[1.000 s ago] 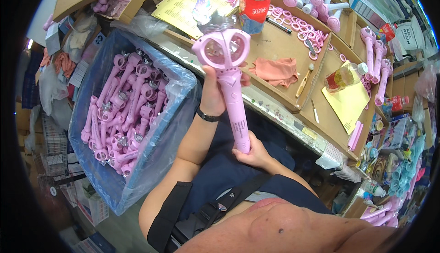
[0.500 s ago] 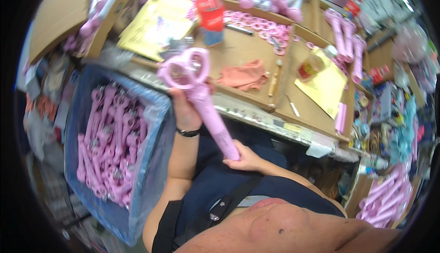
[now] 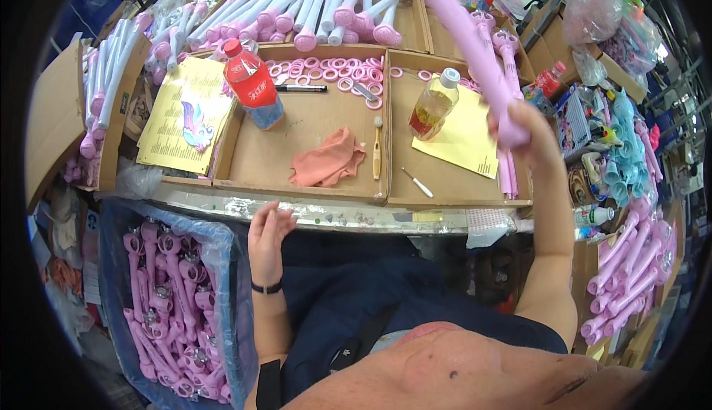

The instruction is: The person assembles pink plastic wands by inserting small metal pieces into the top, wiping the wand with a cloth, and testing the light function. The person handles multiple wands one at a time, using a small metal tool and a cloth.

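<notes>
My right hand point(image 3: 535, 126) is raised over the right side of the bench, its fingers wrapped round the lower end of a long pink plastic wand point(image 3: 469, 39). The wand tilts up to the left, and its head runs out of the top of the picture. Empty, with loosely bent fingers apart, my left hand point(image 3: 267, 243) hovers by the bench's front edge. Just left of it stands a blue-lined bin point(image 3: 236, 291) holding many pink wands point(image 3: 172, 269) with rounded heads.
Cardboard trays point(image 3: 297, 176) on the bench hold pink rings point(image 3: 345, 69), an orange cloth point(image 3: 330, 159), a toothbrush point(image 3: 377, 146), a red-labelled bottle point(image 3: 254, 83) and a bottle of yellowish liquid point(image 3: 435, 104). White-and-pink rods point(image 3: 326, 13) lie behind. More pink tubes point(image 3: 627, 269) fill a box at right.
The wand has moved from in front of my body up to the far right in my right hand. My left hand has let go of it and lowered toward the bench edge.
</notes>
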The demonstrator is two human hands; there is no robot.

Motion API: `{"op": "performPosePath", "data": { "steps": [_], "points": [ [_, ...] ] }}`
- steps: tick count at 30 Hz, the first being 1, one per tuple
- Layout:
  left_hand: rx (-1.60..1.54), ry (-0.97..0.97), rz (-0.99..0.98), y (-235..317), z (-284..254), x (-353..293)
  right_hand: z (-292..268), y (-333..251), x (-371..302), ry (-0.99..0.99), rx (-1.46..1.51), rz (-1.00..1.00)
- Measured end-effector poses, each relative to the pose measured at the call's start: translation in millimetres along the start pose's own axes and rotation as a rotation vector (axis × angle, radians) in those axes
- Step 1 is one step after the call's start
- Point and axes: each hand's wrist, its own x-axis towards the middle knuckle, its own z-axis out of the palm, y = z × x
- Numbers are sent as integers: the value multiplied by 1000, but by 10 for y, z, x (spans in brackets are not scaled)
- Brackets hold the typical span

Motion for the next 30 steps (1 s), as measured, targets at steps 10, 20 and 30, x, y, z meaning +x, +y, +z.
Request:
{"op": "performPosePath", "data": {
  "steps": [10, 20, 30],
  "points": [
    [28, 283, -127, -134, -411, -832, -966, 668, 2531, 369, -180, 72],
    [306, 621, 92, 206, -1013, -1716, -1763, 1321, 3241, 250, -34, 296],
    [1123, 744, -294, -79, -3749, -1386, -1316, 1190, 2184, 435, -271, -157]
  ]
}}
